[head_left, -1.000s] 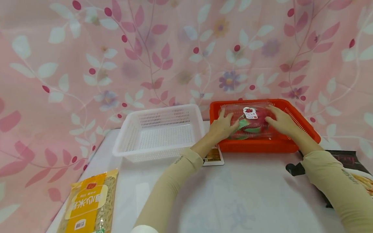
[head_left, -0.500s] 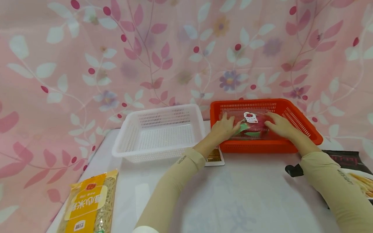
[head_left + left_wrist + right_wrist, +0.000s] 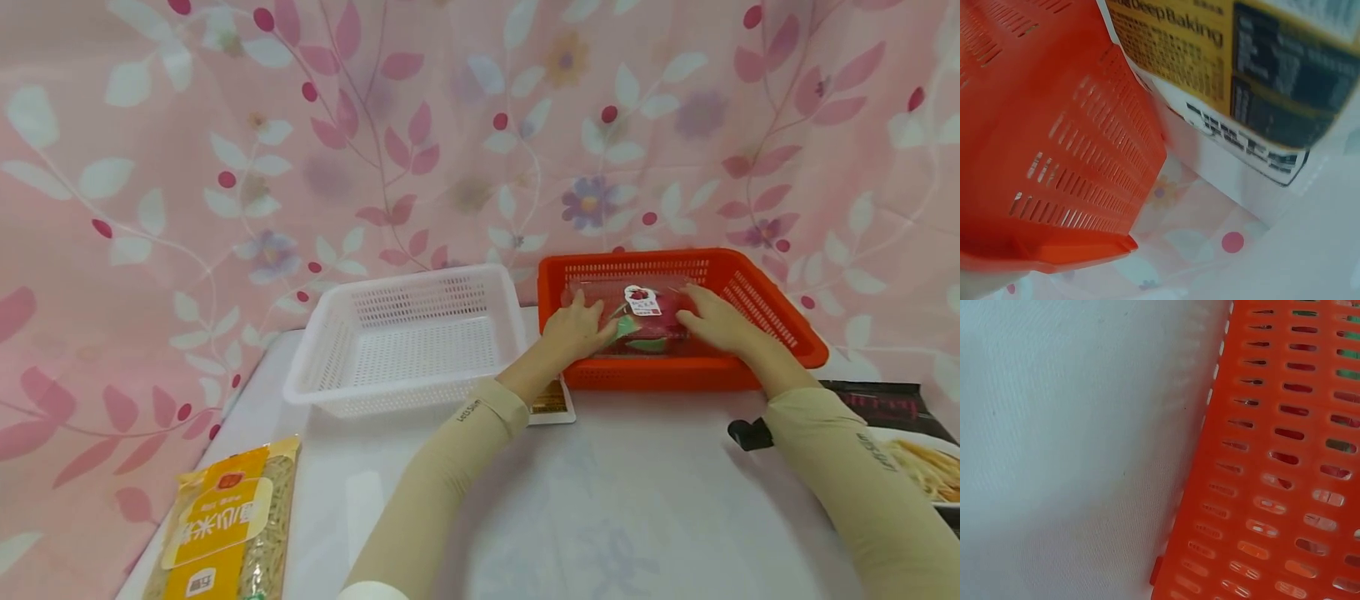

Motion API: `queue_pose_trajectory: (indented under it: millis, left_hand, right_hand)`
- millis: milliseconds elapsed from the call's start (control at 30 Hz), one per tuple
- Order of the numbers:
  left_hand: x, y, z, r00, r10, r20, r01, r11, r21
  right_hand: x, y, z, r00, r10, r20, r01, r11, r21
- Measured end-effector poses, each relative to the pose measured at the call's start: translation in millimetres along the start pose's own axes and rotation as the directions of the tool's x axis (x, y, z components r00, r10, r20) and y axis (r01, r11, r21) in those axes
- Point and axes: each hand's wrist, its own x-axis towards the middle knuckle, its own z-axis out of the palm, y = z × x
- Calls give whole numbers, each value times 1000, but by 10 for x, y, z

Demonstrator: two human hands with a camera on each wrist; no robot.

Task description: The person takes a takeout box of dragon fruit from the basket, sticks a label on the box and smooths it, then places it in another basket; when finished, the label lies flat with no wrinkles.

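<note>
A pink curtain (image 3: 375, 167) printed with leaves and flowers hangs behind a white table (image 3: 600, 500). At the back of the table stand two slotted plastic baskets side by side: a white basket (image 3: 408, 337) on the left and a red basket (image 3: 757, 292) on the right.

Inside the red basket lies a clear fruit box (image 3: 641, 321) with red fruit, green leaves and a small label on its lid. The left hand (image 3: 573, 329) rests against the box's left end, fingers curved onto the lid; the right hand (image 3: 712, 321) lies against its right end, fingers bent over the top. Both hands hold the box between them, low within the basket walls. Both arms wear beige sleeves.

A yellow card (image 3: 551, 402) lies partly under the left forearm, just in front of the red basket; the left wrist view shows it touching the basket's wall. A noodle pack (image 3: 221, 529) sits at the near left corner, and a dark packet (image 3: 911, 437) lies at the right edge.
</note>
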Motion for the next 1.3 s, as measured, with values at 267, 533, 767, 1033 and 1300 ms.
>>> queue_pose_trajectory:
  millis: [267, 533, 767, 1033, 1300]
  left_hand:
    - [17, -23, 28, 1000, -5, 28, 5, 1000, 16]
    - [-6, -182, -69, 999, 33, 36, -25, 980, -195]
    - [-265, -408, -209, 994, 98, -47, -107, 951, -291]
    - [-541, -735, -238, 989, 16, -148, -47, 977, -208]
    - [-888, -1012, -133, 983, -4, -183, -15, 994, -104]
  right_hand:
    - [70, 30, 42, 996, 70, 60, -58, 982, -180]
    - [131, -141, 29, 1000, 18, -19, -22, 968, -252]
    - [140, -368, 130, 978, -95, -184, 41, 959, -280]
    - [111, -639, 351, 917, -183, -354, 95, 963, -252]
    - [-106, -910, 516, 889, -251, -382, 171, 958, -232]
